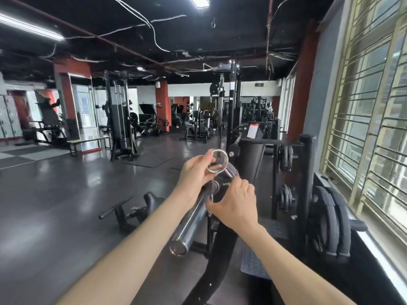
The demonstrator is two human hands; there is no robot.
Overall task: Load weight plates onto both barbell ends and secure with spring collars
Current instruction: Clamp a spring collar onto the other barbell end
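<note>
Fingers [203,164] grip collar [217,160] above barbell [189,223].

Black weight plate [226,188] on the chrome barbell sleeve [189,219]: mostly hidden behind both hands; only a "5kg" mark shows.
Silver spring collar [217,160]: handle tips covered by the left hand [196,172] and right hand [235,205].
Barbell's far end: out of sight.
Both forearms: cut off by the bottom edge.

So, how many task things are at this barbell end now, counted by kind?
Barbell sleeve: 1
Weight plate on it: 1
Spring collar, held off the bar by left hand and right hand: 1
Total: 3
</note>
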